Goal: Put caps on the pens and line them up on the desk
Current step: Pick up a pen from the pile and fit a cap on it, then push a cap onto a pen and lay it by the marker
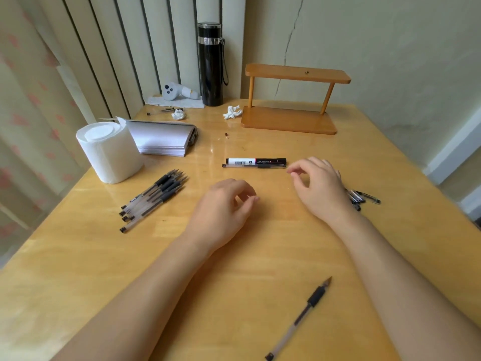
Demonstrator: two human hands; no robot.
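Both the left hand and the right hand were held empty above the desk, fingers loosely curled and gripping nothing. A capped pen was laid just in front of a marker, touching it, near the right hand. A bundle of uncapped pens was seen at the left, loose caps behind the right hand, and one uncapped pen between the forearms.

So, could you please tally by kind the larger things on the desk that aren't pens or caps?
Black flask: 1
Wooden shelf: 1
Tissue roll: 1
Notebook: 1
Grey controller: 1
Crumpled tissue: 2
Flat tissue sheet: 1
Total: 8
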